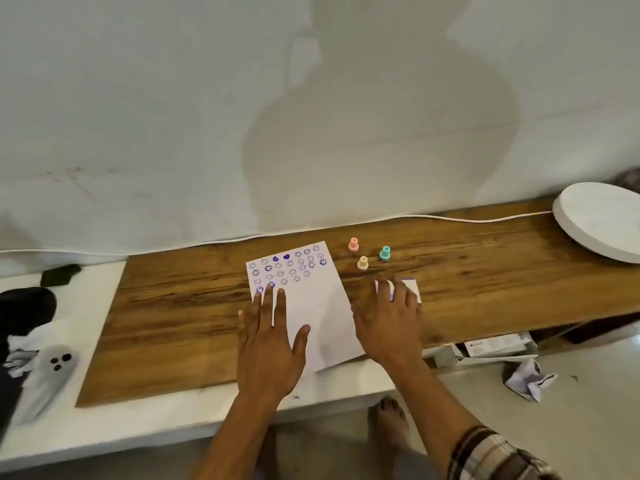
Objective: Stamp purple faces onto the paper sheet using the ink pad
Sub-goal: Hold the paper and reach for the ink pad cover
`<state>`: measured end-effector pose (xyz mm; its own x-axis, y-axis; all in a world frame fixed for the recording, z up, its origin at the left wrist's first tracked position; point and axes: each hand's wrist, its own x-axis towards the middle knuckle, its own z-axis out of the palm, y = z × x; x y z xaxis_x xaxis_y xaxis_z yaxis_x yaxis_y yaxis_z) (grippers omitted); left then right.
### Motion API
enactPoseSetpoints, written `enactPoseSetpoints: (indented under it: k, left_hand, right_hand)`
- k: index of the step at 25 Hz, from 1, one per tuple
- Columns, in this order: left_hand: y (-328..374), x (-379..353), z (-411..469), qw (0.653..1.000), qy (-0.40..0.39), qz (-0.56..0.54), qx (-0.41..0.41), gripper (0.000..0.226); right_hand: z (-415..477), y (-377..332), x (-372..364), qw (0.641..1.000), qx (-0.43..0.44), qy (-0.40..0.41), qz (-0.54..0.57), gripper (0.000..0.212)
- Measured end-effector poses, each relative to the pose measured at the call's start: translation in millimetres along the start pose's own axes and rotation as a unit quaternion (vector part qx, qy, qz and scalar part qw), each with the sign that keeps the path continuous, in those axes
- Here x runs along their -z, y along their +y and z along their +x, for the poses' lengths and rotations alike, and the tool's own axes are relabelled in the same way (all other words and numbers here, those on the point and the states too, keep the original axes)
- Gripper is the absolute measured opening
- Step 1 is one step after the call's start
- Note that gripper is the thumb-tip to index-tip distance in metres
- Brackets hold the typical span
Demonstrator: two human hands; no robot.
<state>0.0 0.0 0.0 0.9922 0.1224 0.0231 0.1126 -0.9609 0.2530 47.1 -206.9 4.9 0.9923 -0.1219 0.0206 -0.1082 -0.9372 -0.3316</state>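
A white paper sheet (311, 299) lies on the wooden board (173, 323), its upper part covered with several rows of purple stamped faces. My left hand (270, 337) rests flat on the sheet's left edge, fingers spread, holding nothing. My right hand (391, 323) lies over the white ink pad (412, 287), whose purple surface shows between the fingers; whether a stamp is under the fingers is hidden. Three small stamps stand behind: pink (353, 244), yellow (362, 263) and teal (384, 253).
A white round disc (599, 223) sits at the far right of the board with a white cable (450, 218) running along the wall. A phone (52, 372) and dark cloth (24, 310) lie at left. Crumpled paper (526, 379) lies on the floor.
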Motion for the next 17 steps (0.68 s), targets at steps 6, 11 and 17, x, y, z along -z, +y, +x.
enactPoseSetpoints:
  k: [6, 11, 17]
  left_hand:
    - [11, -43, 8, 0.993, 0.025, -0.093, 0.068, 0.087]
    - [18, -38, 20, 0.991, 0.033, -0.11, 0.069, 0.086]
    - [15, -42, 19, 0.991, 0.013, -0.111, 0.074, 0.087]
  right_hand:
    - [39, 36, -43, 0.989, -0.145, 0.029, 0.027, 0.091]
    - [42, 39, -46, 0.99, -0.138, 0.021, 0.037, 0.096]
    - [43, 25, -46, 0.99, -0.115, -0.021, 0.08, 0.095]
